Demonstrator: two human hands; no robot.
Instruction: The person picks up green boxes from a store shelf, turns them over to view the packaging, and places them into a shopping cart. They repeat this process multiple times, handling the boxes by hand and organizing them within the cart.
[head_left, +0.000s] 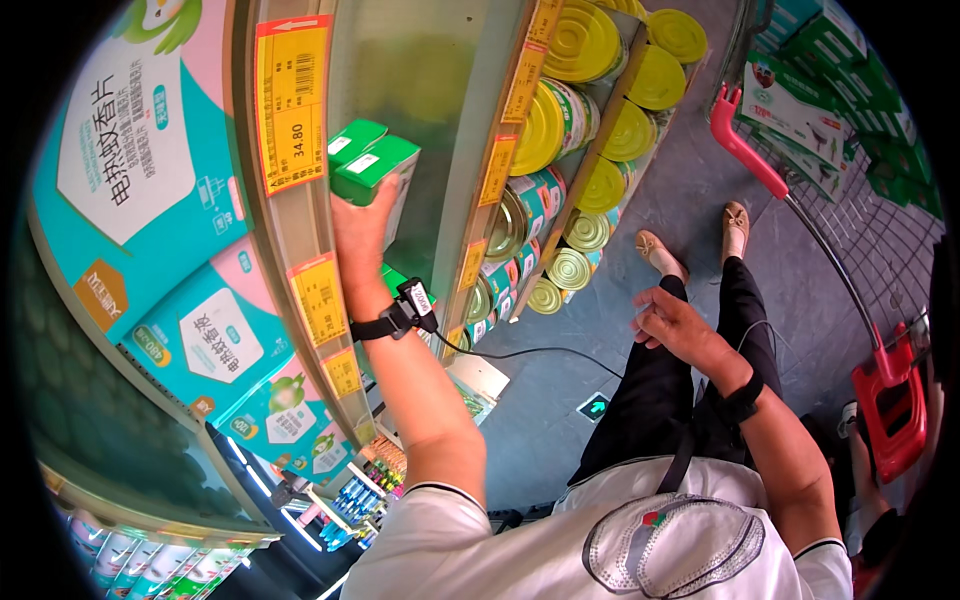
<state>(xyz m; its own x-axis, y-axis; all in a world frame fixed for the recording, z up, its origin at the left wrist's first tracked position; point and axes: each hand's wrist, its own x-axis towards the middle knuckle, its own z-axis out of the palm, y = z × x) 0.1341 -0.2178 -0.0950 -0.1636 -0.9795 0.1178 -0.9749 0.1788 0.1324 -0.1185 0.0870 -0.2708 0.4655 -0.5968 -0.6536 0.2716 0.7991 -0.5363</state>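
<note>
My left hand (364, 236) reaches into a store shelf (397, 67) on the left, its thumb against the near side of a green and white box (382, 165). A second green box (356, 139) stands close beside it; the fingers are mostly hidden behind the shelf's front edge. Low in front of my body, my right hand (667, 322) hangs with its fingers loosely bent and nothing in it. A black strap with a small device and cable sits on my left wrist; a black band circles my right wrist.
Rows of cans with yellow-green lids (600, 135) fill the lower shelves. Teal boxes (150, 187) line the upper shelf, behind price tags (295, 105). To the right stands a wire shopping cart (817, 210) with a red handle, holding green boxes (862, 67). Another person's leg (862, 450) shows at lower right.
</note>
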